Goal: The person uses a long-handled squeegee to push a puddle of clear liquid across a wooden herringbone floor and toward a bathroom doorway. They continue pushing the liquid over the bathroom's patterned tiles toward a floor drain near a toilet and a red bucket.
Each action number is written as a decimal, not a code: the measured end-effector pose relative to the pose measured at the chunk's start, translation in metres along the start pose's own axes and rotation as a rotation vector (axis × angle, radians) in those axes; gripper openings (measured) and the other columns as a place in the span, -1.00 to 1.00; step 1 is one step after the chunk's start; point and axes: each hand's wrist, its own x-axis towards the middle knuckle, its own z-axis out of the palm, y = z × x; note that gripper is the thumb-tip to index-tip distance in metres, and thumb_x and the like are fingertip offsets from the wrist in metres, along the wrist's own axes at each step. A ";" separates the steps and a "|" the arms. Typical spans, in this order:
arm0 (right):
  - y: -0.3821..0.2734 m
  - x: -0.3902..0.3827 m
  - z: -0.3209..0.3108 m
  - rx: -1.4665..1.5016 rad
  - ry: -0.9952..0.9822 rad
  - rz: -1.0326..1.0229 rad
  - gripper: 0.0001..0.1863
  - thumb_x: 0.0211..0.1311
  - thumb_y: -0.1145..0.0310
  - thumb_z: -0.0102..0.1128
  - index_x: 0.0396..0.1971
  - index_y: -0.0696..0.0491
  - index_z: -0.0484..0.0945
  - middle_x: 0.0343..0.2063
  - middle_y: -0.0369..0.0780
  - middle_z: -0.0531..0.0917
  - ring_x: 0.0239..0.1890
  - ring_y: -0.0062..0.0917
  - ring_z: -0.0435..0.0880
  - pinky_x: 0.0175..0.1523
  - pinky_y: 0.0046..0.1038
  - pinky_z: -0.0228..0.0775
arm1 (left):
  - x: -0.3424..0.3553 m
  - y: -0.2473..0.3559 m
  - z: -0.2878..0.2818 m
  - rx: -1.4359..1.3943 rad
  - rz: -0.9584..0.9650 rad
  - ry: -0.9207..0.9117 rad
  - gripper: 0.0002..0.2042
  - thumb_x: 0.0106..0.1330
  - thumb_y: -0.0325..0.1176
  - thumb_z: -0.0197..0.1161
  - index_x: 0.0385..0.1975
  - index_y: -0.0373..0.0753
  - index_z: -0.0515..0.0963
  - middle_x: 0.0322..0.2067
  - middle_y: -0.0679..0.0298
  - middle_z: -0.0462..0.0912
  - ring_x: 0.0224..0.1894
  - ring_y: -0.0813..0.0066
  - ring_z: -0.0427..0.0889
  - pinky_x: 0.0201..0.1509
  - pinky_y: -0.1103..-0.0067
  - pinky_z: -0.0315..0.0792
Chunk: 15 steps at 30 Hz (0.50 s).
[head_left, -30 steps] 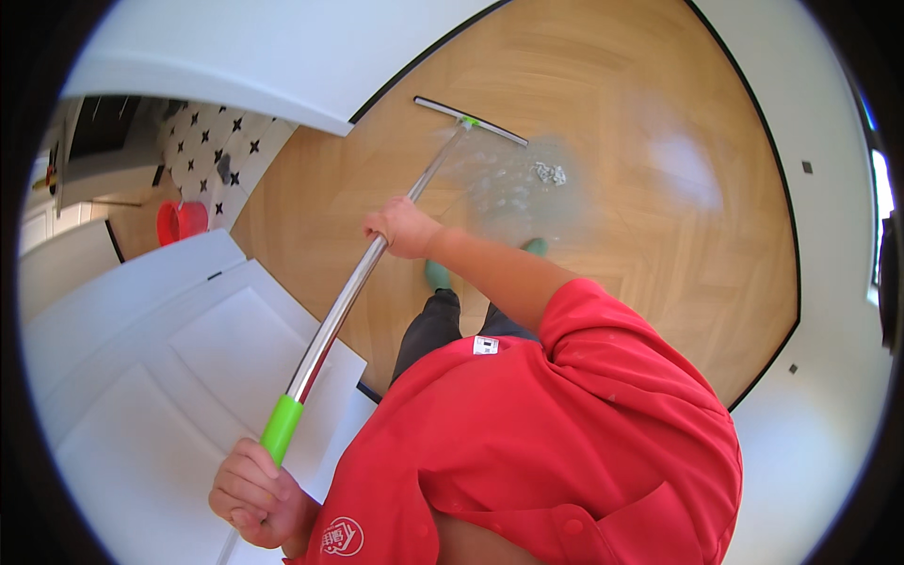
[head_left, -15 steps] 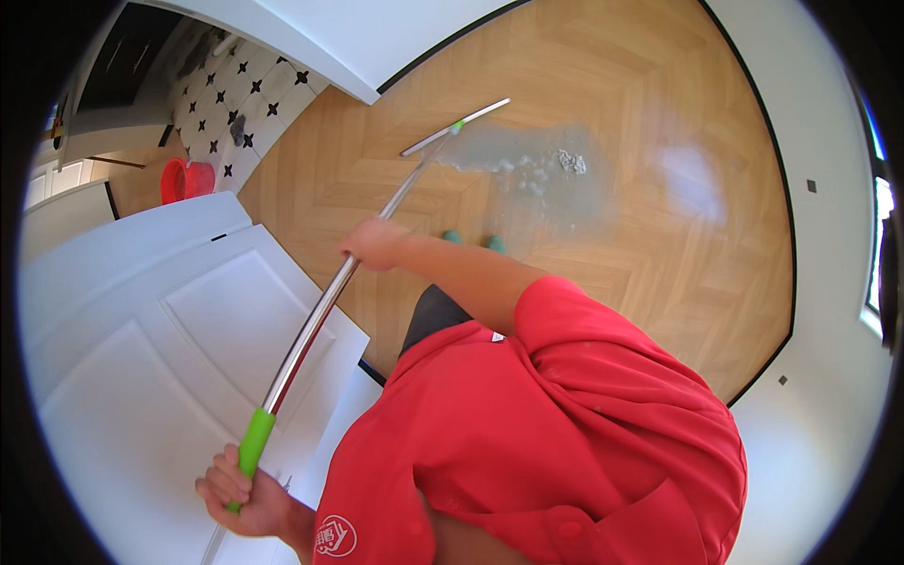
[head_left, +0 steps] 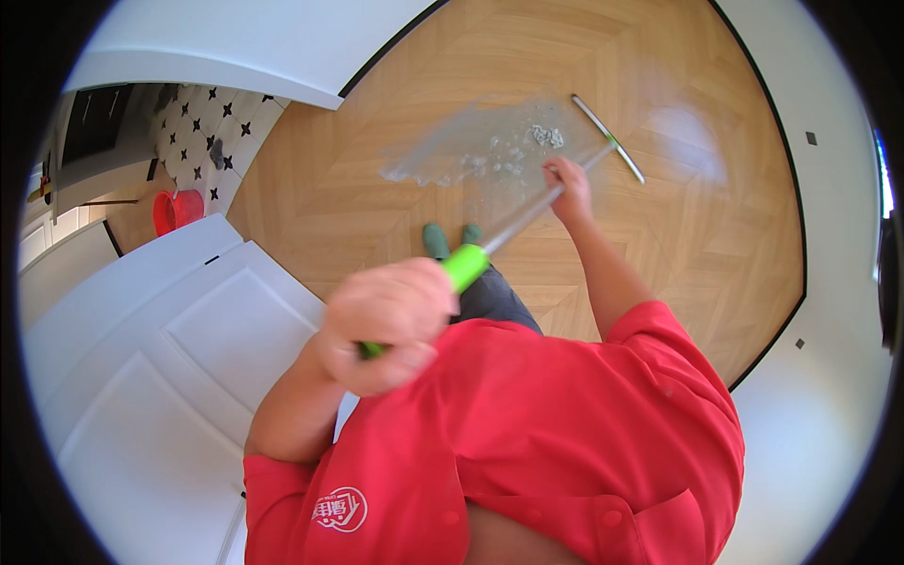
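Note:
A floor squeegee (head_left: 518, 224) with a shiny metal pole and a green grip runs from my chest out over the floor. Around the green grip my left hand (head_left: 388, 315) is closed, somewhat blurred. Farther along the pole, my right hand (head_left: 570, 193) is closed on the metal. The long thin squeegee head (head_left: 629, 162) lies on the wood floor, right of a wet, cloudy patch (head_left: 452, 151). Foam flecks and a small crumpled whitish-grey clump (head_left: 546, 137) lie in that patch.
My green shoes (head_left: 435, 240) stand just below the wet patch. A white panelled door (head_left: 235, 320) fills the left side, with a red bucket (head_left: 179, 212) beyond it near patterned tiles (head_left: 193, 137). White walls with black skirting (head_left: 799, 245) bound the wood floor.
The squeegee head has swung from the left of the wet patch to its right and turned. My right hand moved right with the pole; my left hand rose toward my chest's middle.

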 end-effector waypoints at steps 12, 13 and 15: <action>-0.122 0.056 0.074 0.180 0.196 -0.083 -0.86 -0.06 0.57 0.18 -0.47 -0.01 0.52 -0.58 -0.21 0.51 -0.45 -0.26 0.47 -0.28 -0.28 0.29 | -0.006 0.110 -0.034 0.202 0.032 -0.184 -0.75 0.01 -0.53 0.22 -0.74 -0.17 0.26 -0.72 0.35 0.41 -0.69 0.45 0.42 -0.42 0.47 0.43; -0.140 0.064 0.094 0.215 0.141 -0.095 -0.86 -0.09 0.56 0.19 -0.49 -0.01 0.51 -0.58 -0.22 0.52 -0.44 -0.26 0.47 -0.28 -0.29 0.28 | -0.018 0.123 -0.040 0.221 0.028 -0.161 -0.75 0.02 -0.52 0.25 -0.73 -0.18 0.28 -0.72 0.34 0.42 -0.67 0.45 0.43 -0.41 0.45 0.44; -0.174 0.074 0.126 0.274 0.018 -0.145 -0.84 -0.12 0.56 0.20 -0.50 -0.02 0.50 -0.58 -0.24 0.52 -0.43 -0.26 0.48 -0.26 -0.29 0.29 | -0.049 0.139 -0.043 0.325 0.060 0.071 -0.74 0.11 -0.47 0.22 -0.72 -0.16 0.28 -0.76 0.37 0.40 -0.71 0.49 0.41 -0.41 0.48 0.44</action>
